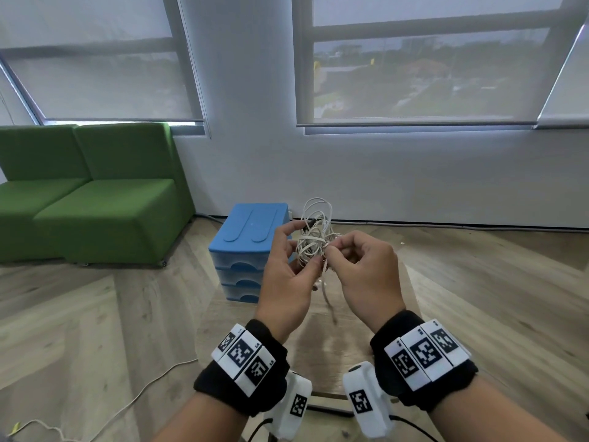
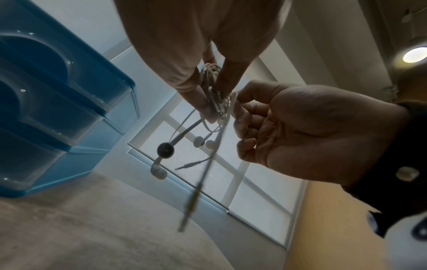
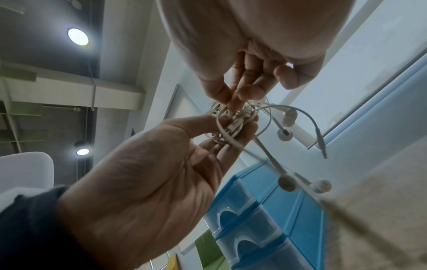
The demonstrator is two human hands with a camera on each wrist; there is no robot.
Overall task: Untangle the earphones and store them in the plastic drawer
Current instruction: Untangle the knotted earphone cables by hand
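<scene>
your left hand (image 1: 288, 275) and right hand (image 1: 366, 269) both pinch the tangled earphones (image 1: 314, 237) in mid-air, earbuds dangling below; blue plastic drawer (image 1: 245, 247) at 11 o'clock of the bundle, all three drawers closed; green sofa (image 1: 89, 193) at 9 o'clock

Earphones (image 1: 314, 240): smooth white rubbery cord, glossy plastic buds. Plastic drawer (image 1: 247, 250): blue glossy plastic, translucent fronts. Floor (image 1: 95, 314): matt wood-grain planks. Sofa (image 1: 95, 193): green napped cloth.
</scene>
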